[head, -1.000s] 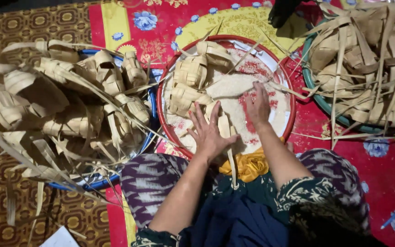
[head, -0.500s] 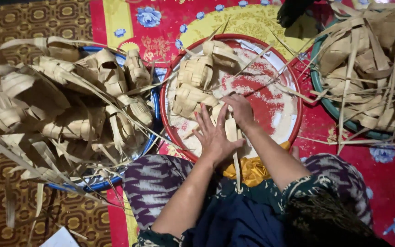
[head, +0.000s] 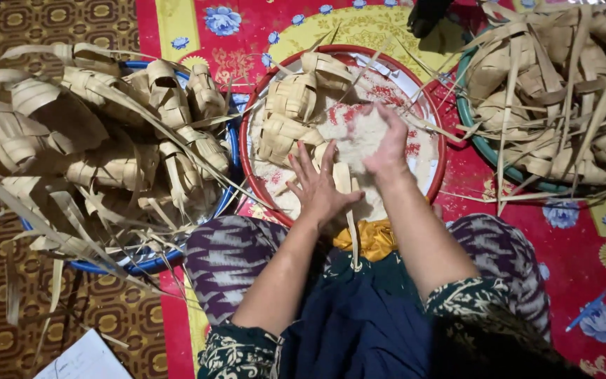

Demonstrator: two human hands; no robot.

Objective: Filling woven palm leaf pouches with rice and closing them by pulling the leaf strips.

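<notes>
Currently cupping white rice grains (head: 362, 133) in curled right hand (head: 387, 144), directly right of woven palm-leaf pouch (head: 341, 179) under left hand (head: 317, 189), fingers spread flat.

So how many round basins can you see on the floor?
3: a blue-rimmed basin at left, a red-rimmed basin under the hands in the middle, and a green-rimmed basin at upper right, partly cut off.

White rice (head: 359, 133) is lying heaped in the red-rimmed round tray (head: 438, 175), while a woven palm-leaf pouch (head: 342, 179) is sitting upright at its near edge.
</notes>
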